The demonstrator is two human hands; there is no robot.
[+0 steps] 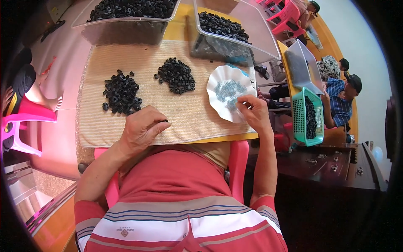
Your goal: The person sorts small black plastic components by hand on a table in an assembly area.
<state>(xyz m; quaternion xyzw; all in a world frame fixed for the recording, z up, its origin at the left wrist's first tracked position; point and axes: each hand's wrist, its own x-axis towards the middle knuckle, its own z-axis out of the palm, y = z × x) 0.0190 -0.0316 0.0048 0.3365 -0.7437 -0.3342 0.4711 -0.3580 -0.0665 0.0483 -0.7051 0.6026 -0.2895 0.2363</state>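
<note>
My left hand [142,128] is closed near the front of the towel-covered table, with a small black plastic part [164,121] pinched between thumb and fingertips. Over the right rim of a white scalloped plate [217,77], my right hand [257,112] has its thumb and fingers drawn together in a pinch. Whatever they hold, if anything, is too small to make out. Many tiny silvery-blue metal pieces [228,90] lie in the plate. Beyond my left hand sits a loose pile of black ridged parts [121,90]. A second pile of smaller black parts [176,74] lies to its right.
Two clear plastic bins [138,31] [263,47] of black parts stand along the table's far side. On the right are a green basket [299,119], another clear bin [294,69] and seated people. A pink stool [31,112] and another person's legs are at left.
</note>
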